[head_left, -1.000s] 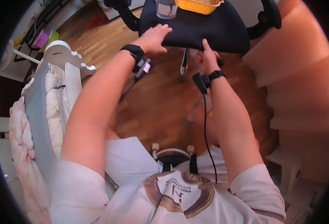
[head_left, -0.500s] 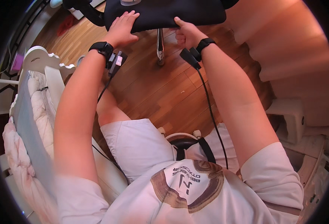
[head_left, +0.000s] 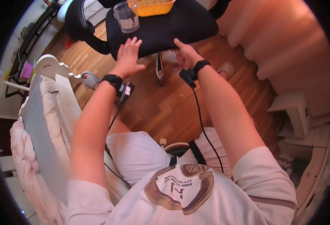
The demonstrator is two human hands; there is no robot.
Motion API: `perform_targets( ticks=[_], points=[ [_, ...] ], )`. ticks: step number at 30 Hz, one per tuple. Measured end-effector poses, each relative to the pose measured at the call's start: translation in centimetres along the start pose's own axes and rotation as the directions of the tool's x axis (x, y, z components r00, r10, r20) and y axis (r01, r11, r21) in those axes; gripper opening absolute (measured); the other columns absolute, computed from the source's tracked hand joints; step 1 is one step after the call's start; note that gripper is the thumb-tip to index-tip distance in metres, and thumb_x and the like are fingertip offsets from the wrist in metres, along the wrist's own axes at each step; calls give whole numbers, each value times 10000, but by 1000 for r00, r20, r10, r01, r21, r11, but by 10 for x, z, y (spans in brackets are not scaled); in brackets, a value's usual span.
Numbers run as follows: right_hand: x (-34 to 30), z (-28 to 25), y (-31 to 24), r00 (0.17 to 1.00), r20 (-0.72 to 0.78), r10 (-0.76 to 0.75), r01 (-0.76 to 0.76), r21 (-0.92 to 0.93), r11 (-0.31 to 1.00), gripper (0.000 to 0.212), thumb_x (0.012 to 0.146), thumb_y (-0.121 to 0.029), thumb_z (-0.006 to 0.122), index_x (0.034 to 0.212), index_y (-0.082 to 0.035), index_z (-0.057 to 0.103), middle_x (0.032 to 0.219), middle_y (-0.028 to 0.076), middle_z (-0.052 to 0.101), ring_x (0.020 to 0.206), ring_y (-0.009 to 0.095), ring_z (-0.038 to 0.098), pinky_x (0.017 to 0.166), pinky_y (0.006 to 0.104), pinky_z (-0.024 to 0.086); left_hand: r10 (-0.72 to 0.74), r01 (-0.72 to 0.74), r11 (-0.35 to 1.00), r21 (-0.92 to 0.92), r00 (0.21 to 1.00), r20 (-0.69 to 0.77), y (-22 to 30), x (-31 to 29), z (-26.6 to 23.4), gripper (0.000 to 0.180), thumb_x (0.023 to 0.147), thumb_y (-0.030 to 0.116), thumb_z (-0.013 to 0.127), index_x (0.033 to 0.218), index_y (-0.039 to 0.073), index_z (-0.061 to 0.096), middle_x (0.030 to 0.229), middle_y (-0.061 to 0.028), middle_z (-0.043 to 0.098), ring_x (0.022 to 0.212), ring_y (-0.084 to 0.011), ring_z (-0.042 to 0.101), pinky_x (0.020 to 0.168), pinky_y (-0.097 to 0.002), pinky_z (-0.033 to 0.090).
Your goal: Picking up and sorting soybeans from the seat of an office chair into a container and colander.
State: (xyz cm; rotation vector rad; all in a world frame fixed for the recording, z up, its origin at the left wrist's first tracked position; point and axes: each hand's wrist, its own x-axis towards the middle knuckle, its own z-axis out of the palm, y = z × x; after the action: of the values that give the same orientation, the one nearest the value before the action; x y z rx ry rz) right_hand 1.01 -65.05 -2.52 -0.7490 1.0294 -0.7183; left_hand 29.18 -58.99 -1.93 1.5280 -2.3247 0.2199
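In front of me is a black office chair, and its padded seat (head_left: 168,32) fills the top of the view. My left hand (head_left: 129,58) lies with fingers spread on the seat's near edge, thumb apart. My right hand (head_left: 187,55) grips that edge further right, thumb on top and the other fingers curled beneath. On the seat stand a clear glass mug (head_left: 127,20) and, beside it, a yellow basket (head_left: 159,10) full of small tan pieces too fine to identify. Black wrist straps with cabled devices sit on both forearms.
The chair's black armrest (head_left: 77,22) curves at upper left, above a metal leg with a caster (head_left: 160,75). A bed with a grey mattress (head_left: 41,116) runs along the left. At right hang a pink curtain (head_left: 285,45) and a white stool-like piece (head_left: 298,112).
The view has tilted up, so the mug, basket, armrest and my grey slippers now show more fully. Both hands sit lower in the picture, still at the seat edge.
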Motion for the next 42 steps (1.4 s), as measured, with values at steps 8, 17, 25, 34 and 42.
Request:
perform_targets(
  ticks=[8,17,25,34,42],
  points=[
    [-28,-3,-6,998,-26,65,-64,28,998,456,1015,-527,571,846,-104,558,569,-63,295,466,98,243,464,275,208,-42,48,998,-37,989,140,29,4,-33,1095,684,365,857,1567,134,251,1640,-132,243,1545,-352,182,1247,-520,155],
    [-30,1,-17,999,-34,21,-21,15,1000,476,1047,-468,511,830,-57,615,568,-30,402,467,127,344,461,314,282,-94,108,991,-75,980,173,36,11,-52,1049,692,297,854,1554,124,283,1633,-126,264,1533,-355,216,1245,-519,160],
    [-29,-5,-17,993,42,110,-111,30,993,499,1040,-502,517,826,-60,601,554,-46,393,455,94,334,443,297,252,-154,172,981,-87,972,179,49,12,-62,953,692,205,824,1518,105,359,1597,-134,329,1504,-356,276,1230,-532,203],
    [-61,-22,-141,957,286,-53,80,-82,993,237,1028,-262,525,892,-73,569,582,-55,358,473,66,317,446,251,260,-211,238,963,-124,957,197,55,12,-68,848,717,186,787,1476,96,420,1575,-127,375,1489,-353,301,1218,-540,223],
    [17,34,-273,849,416,-327,364,-12,931,303,1054,-305,504,1070,-22,611,822,-18,493,735,93,444,678,247,408,-189,224,966,-129,953,235,54,23,-79,767,751,214,807,1424,82,466,1542,-151,405,1453,-368,346,1183,-543,281]
  ],
)
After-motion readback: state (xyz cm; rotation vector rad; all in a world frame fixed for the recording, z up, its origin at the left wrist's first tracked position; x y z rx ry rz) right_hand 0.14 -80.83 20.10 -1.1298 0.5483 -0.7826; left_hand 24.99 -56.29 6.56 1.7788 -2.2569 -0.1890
